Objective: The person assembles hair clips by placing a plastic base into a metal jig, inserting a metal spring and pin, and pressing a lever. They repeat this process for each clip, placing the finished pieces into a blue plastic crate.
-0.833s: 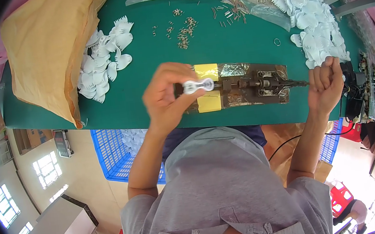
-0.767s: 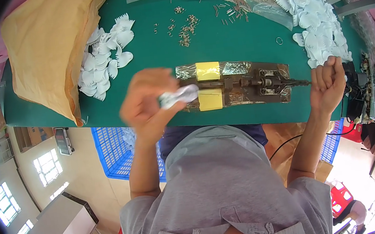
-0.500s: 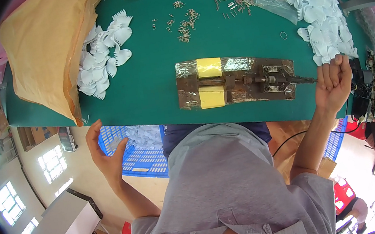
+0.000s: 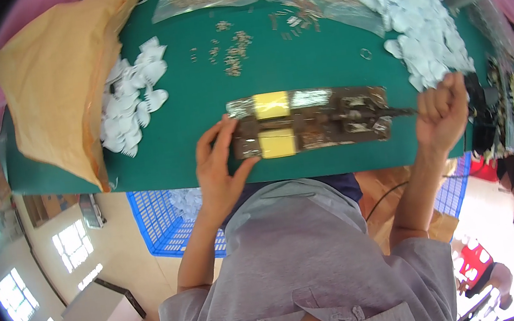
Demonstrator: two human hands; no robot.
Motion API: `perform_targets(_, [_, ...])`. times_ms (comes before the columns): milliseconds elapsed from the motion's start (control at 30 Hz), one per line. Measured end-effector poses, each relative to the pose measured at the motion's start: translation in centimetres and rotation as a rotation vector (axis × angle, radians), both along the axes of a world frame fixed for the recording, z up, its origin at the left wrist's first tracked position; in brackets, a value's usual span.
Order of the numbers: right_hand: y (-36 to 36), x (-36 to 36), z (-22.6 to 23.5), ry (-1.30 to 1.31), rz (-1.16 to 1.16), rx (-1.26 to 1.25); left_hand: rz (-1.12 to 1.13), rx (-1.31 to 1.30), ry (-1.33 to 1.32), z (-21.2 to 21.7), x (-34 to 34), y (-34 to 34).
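Press: a brown metal jig [image 4: 311,128] with two yellow pads, lying along the near edge of the green table [image 4: 198,97].
Left hand [image 4: 219,165]: open, fingers spread, flat against the jig's left end.
Right hand [image 4: 440,113]: fisted around the lever [image 4: 402,110] at the jig's right end.
Handling: probably heavy, rigid and hard-edged; best steadied at the left end and worked by the lever.
Nearby: white pieces [image 4: 135,105] look light and loose.

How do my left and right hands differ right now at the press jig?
The left hand lies open, fingers spread, against the left end of the brown jig beside the yellow blocks. The right hand is a closed fist at the jig's right end, its grip around the dark lever. Both are bare and touch the same jig on the green table.
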State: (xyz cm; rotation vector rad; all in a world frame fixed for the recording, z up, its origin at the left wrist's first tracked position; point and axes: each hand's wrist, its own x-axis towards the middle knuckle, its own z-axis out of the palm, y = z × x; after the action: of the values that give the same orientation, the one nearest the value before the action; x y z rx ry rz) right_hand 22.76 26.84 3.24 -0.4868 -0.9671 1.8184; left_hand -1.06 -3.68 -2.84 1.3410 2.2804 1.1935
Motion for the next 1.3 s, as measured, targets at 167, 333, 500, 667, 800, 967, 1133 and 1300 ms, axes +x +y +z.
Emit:
perform_targets(167, [1.8, 2.8, 0.9, -0.091, -0.127, 0.038, 0.007, -0.013, -0.015, -0.4, 1.6, 2.9])
perform_targets(333, [2.4, 4.2, -1.1, -0.463, -0.407, 0.223, 0.059, 0.098, 0.130, 1.5, -4.6, 1.8])
perform_targets(500, [-0.3, 3.2, -1.0, -0.906, -0.725, 0.588, 0.254, -0.020, 0.525, 3.4, -16.5, 2.8])
perform_targets(667, [-2.3, 2.8, -0.1, -0.901, -0.685, 0.621, -0.068, -0.422, 0.617, 3.5, -19.7, 6.9])
perform_targets(800, [-4.7, 1.1, 0.4, -0.829, -0.511, 0.559, -0.134, -0.210, 0.460, 4.1, -19.4, 7.1])
perform_targets(967, [-9.2, -6.3, 2.0, -0.747, 0.009, 0.783, -0.263, 0.205, -0.424, 9.8, -8.6, 6.9])
perform_targets(1133, [-11.6, -9.7, 2.2, -0.383, 0.567, 0.713, -0.460, 0.186, -1.141, 8.1, -4.5, 5.5])
perform_targets(1300, [-11.5, -9.7, 0.2, -0.363, 0.569, 0.621, -0.375, 0.238, -1.328, 5.2, -3.3, 4.3])
